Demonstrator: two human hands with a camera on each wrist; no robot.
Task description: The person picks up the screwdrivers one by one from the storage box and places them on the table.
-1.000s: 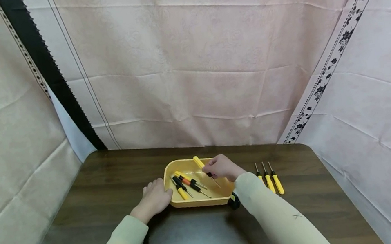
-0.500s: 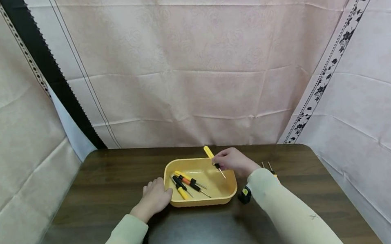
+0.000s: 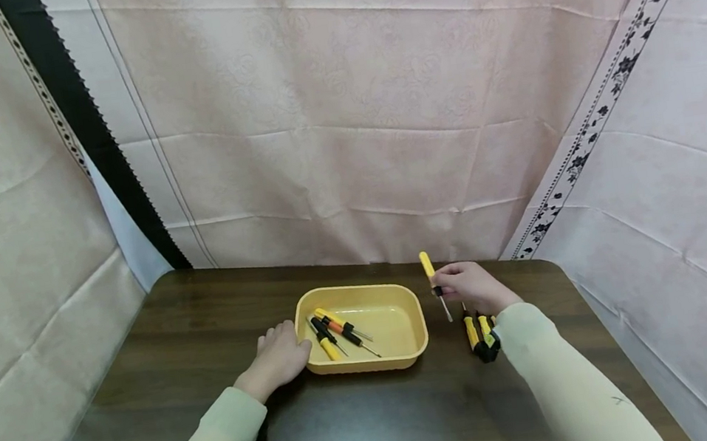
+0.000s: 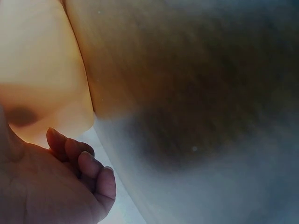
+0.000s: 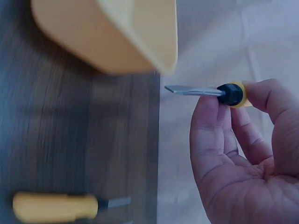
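Note:
My left hand (image 3: 280,353) grips the left end of a yellow plastic tray (image 3: 397,323); its curled fingers (image 4: 96,170) show beside the tray wall in the left wrist view. Several screwdrivers (image 3: 338,326) with yellow, black and orange handles lie in the tray's left half. Right of the tray, my right hand (image 3: 475,286) pinches a yellow-handled screwdriver (image 3: 427,264) raised above the table. In the right wrist view its flat metal blade (image 5: 196,91) and black collar project past the fingers. Below that hand, yellow-and-black screwdrivers (image 3: 470,328) lie in a row, partly hidden by the wrist.
A dark wooden table (image 3: 367,427) carries everything. Pale cloth (image 3: 343,140) hangs behind its far edge and along both sides. A small black device (image 3: 486,352) sits at my right wrist, over the row of screwdrivers.
My right hand has carried the screwdriver from above the tray rightward, out past the tray's right end toward the screwdrivers on the table. The left hand and the tray stay where they were.

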